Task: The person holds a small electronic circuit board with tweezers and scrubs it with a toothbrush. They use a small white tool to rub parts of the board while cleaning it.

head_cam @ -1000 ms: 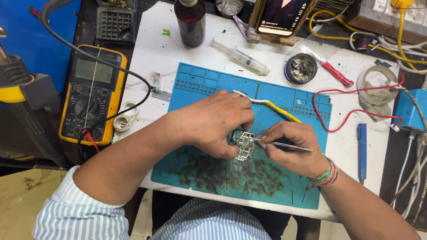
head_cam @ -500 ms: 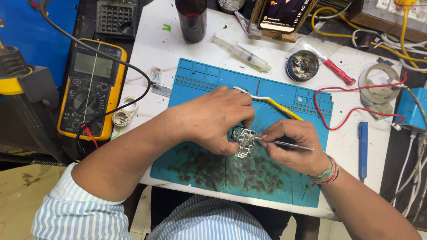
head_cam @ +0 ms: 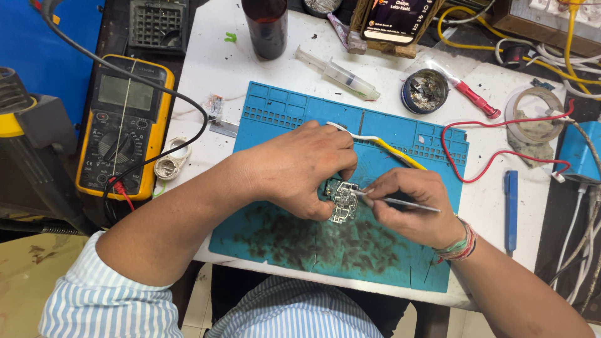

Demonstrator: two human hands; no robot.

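1. Nearby, a yellow multimeter point(head_cam: 122, 125), syringe point(head_cam: 341, 74), dark bottle point(head_cam: 265, 26) and red wire point(head_cam: 501, 134) crowd the white counter point(head_cam: 206, 75).
2. Centrally, on the blue mat point(head_cam: 282, 119), the left hand point(head_cam: 300, 168) pinches a small silvery circuit board point(head_cam: 344, 201).
3. Right hand point(head_cam: 410, 203) grasps thin tweezers point(head_cam: 400, 201), tip touching the board.

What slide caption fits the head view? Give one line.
Left hand steadies a small circuit board while right hand applies thin tweezers.

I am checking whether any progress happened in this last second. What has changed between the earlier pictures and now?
Almost nothing. The left hand still pins the small metal board on the blue mat, and the right hand still holds the thin metal tool with its tip at the board. Nothing was picked up or let go. The multimeter and syringe lie as before.
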